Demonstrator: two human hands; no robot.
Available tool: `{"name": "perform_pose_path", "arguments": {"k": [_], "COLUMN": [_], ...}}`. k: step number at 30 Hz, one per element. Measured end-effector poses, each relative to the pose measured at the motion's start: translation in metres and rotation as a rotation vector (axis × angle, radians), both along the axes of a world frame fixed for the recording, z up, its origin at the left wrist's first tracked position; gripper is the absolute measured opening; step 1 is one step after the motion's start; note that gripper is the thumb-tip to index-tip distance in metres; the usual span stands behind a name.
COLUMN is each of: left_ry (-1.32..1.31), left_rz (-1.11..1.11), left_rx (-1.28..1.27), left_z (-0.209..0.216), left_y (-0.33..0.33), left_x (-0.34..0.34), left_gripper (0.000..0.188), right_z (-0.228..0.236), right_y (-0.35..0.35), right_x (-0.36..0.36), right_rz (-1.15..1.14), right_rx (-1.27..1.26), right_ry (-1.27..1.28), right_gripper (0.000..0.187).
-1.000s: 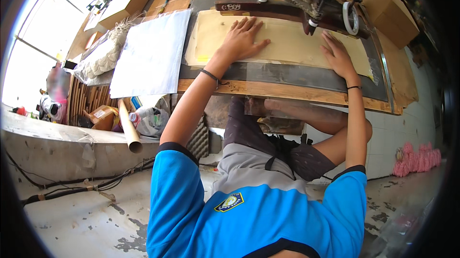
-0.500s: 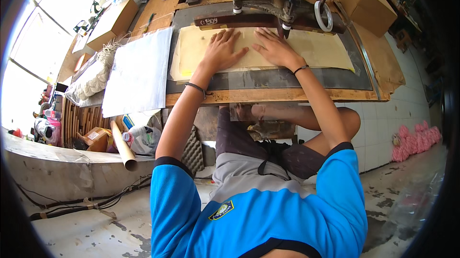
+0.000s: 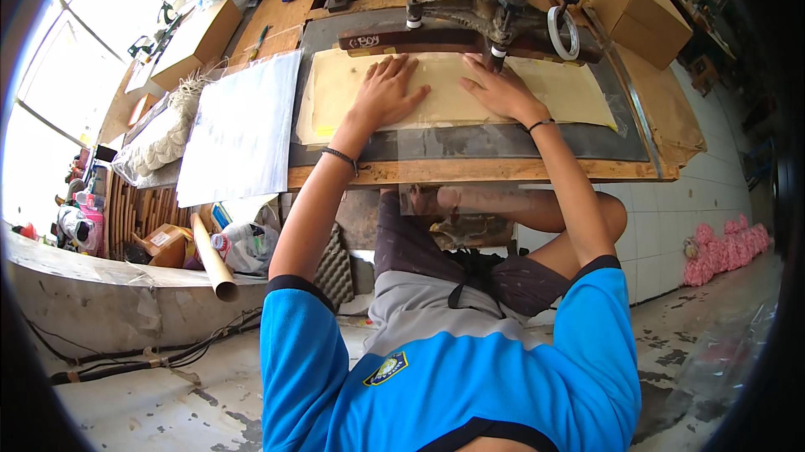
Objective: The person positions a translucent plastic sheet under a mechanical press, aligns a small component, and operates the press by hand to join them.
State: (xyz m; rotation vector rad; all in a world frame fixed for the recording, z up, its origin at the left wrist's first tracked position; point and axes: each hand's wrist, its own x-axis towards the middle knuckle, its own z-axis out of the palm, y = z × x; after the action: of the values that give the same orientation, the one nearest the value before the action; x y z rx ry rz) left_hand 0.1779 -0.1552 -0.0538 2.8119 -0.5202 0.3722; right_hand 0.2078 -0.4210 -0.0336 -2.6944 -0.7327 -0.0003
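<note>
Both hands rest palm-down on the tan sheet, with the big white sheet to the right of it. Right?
One slip: the big white sheet lies to the left of the tan sheet, as the head view shows. Left hand and right hand do rest palm-down on the tan sheet.

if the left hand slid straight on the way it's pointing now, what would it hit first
Most likely the dark brown bar just beyond the cream sheet under the left hand; whether it sits low enough to block the hand is unclear.
</note>
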Motion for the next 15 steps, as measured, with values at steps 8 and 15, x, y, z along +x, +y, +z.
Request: {"name": "perform_pose_path", "arguments": {"k": [8,15], "left_ry": [0.011,-0.002], "left_rz": [-0.020,-0.018], "left_rx": [-0.031,-0.048], "left_z": [0.003,0.002], "left_y": [-0.005,-0.006], "left_x": [0.001,0.002], "left_gripper": [0.072,0.071], "right_z": [-0.016,-0.025], "right_y": [-0.066,-0.092], "right_x": [0.012,0.028], "right_rz": [-0.063,-0.019], "right_rx": [-0.034,0.007], "right_ry": [-0.215,-0.247], "right_gripper": [0.064,0.059]}}
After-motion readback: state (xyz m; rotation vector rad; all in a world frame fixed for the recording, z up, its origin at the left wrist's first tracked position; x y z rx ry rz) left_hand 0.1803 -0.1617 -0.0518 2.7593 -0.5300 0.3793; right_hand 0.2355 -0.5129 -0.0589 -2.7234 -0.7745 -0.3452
